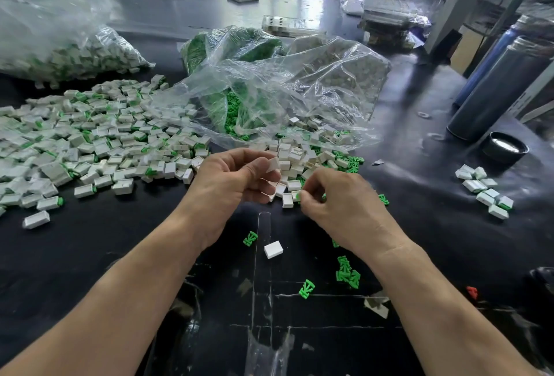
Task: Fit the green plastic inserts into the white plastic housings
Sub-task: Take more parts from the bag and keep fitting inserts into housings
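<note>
- White housing (273,163) sits pinched between the thumb and fingertips of the left hand (230,179), held up just above the loose pile of parts; that grip is closed on it.
- The right hand (335,199) has its fingers curled tight, and a sliver of green insert (297,195) shows at the fingertips, so its grip looks closed on one insert, though most of the piece is hidden.
- The step in hand appears to be the pairing: one housing and one insert are up, close together but not yet mated.
- The next move probably calls for turning the housing's open side toward the insert, lining the two up squarely and pressing home.
- Just behind the hands lies a mixed heap of empty housings (295,155) and loose inserts.
- Stray inserts (347,272) and a single housing (273,249) lie on the dark counter (90,255) near the wrists.
- An open clear bag (269,88) spills green inserts and white housings onto the counter.
- A second clear bag (60,46) at far left holds what look like fitted pieces, with a wide spread of finished units (90,142) in front of it.
</note>
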The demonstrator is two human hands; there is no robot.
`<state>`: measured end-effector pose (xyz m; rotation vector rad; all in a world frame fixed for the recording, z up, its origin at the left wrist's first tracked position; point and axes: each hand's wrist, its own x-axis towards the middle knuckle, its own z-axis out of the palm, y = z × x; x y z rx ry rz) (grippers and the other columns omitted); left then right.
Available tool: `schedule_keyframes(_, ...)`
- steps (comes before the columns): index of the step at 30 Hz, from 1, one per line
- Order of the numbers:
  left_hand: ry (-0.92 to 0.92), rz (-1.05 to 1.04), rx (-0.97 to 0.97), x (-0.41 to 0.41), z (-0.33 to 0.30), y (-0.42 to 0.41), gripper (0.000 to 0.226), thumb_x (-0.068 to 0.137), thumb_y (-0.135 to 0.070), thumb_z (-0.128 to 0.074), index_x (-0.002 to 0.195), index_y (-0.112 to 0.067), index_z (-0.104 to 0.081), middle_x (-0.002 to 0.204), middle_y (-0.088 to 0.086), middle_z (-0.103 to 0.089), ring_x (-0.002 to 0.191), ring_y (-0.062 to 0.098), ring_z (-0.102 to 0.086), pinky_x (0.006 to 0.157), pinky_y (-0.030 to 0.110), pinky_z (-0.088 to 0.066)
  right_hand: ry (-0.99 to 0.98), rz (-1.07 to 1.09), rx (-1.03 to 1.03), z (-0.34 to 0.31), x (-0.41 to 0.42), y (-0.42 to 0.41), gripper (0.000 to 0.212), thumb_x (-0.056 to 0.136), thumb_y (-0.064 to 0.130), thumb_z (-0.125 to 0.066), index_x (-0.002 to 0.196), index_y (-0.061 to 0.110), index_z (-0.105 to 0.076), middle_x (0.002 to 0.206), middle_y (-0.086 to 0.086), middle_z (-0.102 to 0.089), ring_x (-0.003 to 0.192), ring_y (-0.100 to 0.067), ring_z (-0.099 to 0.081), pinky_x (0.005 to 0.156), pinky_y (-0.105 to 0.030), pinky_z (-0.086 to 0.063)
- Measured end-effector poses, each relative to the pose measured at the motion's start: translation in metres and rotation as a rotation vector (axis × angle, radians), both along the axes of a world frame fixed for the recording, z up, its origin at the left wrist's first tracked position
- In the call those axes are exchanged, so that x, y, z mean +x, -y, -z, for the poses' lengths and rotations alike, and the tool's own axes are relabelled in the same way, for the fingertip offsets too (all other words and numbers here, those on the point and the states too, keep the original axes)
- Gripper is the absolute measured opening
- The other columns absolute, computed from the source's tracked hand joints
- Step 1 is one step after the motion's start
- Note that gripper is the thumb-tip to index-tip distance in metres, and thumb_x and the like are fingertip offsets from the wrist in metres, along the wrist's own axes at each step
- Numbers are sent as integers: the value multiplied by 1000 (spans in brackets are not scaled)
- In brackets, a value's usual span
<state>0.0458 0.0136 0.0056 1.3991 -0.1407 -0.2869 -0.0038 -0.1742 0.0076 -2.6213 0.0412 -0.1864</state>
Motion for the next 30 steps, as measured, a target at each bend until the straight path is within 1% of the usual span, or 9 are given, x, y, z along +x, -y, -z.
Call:
schedule_keyframes(3, 16, -6, 23, 0, 1, 0, 11, 93, -12, -68, 101, -9, -74, 85, 10, -76, 67, 13, -66, 61, 23, -59, 83, 58, 248, 2, -1, 2, 9, 96, 32, -70, 89, 27, -69, 78, 11, -70, 68, -6, -66, 65, -21, -52)
schedule_keyframes(5, 43, -6, 50, 0, 2, -1, 15, 84, -17, -76, 99, -12, -75, 82, 4, -75, 68, 12, -64, 63, 23, -58, 101, 80, 374, 4, 0, 2, 11, 95, 33, -73, 87, 27, -69, 77, 9, -70, 66, -6, -67, 61, -17, -51)
schedule_keyframes(8, 103, -8, 114, 0, 4, -1, 12, 86, -11, -78, 98, -16, -76, 78, -3, -73, 71, 9, -64, 63, 22, -57, 109, 84, 515, 7, 2, 1, 8, 93, 28, -77, 88, 27, -71, 79, 7, -72, 69, -8, -66, 63, -22, -52)
schedule_keyframes(10, 153, -11, 156, 0, 6, -1, 11, 89, -8, -76, 96, -16, -75, 75, -7, -71, 70, 5, -63, 62, 19, -55, 100, 89, 666, 7, 4, -1, 9, 92, 21, -79, 93, 26, -71, 82, 6, -73, 67, -8, -65, 59, -27, -52)
schedule_keyframes(14, 184, -5, 184, -4, 5, 3, 10, 87, -5, -78, 91, -14, -74, 75, -2, -71, 68, 5, -63, 63, 19, -56, 98, 43, 917, 4, 3, -3, 12, 91, 11, -79, 98, 19, -74, 77, 4, -73, 60, -7, -62, 50, -23, -49)
schedule_keyframes(16, 163, 7, 158, -5, 5, 5, 10, 87, -4, -77, 95, -9, -73, 86, 11, -76, 74, 13, -71, 70, 29, -62, 109, 18, 951, 3, 2, -3, 10, 92, 7, -77, 98, 14, -74, 71, 5, -71, 56, -7, -59, 49, -21, -48)
schedule_keyframes(18, 146, 23, 119, -6, 5, 6, 12, 87, -3, -76, 97, -5, -70, 92, 18, -77, 76, 19, -75, 70, 34, -63, 121, 8, 981, 3, 2, -4, 9, 91, 4, -76, 98, 10, -74, 68, 3, -69, 53, -8, -57, 47, -21, -47)
schedule_keyframes(23, 205, 58, 220, -6, 8, 6, 6, 91, -13, -76, 96, -13, -72, 80, 1, -71, 73, 8, -65, 66, 26, -57, 159, -18, 1027, 3, 2, -4, 11, 91, 2, -76, 99, 9, -76, 70, -5, -68, 54, -11, -56, 49, -22, -48)
schedule_keyframes(30, 259, 59, 305, -8, 8, 7, 4, 90, -14, -77, 92, -13, -74, 79, 6, -70, 70, 8, -61, 61, 23, -54, 209, -56, 961, 9, 5, -8, 20, 90, 4, -78, 95, 23, -76, 74, 6, -72, 61, -8, -60, 53, -23, -49)
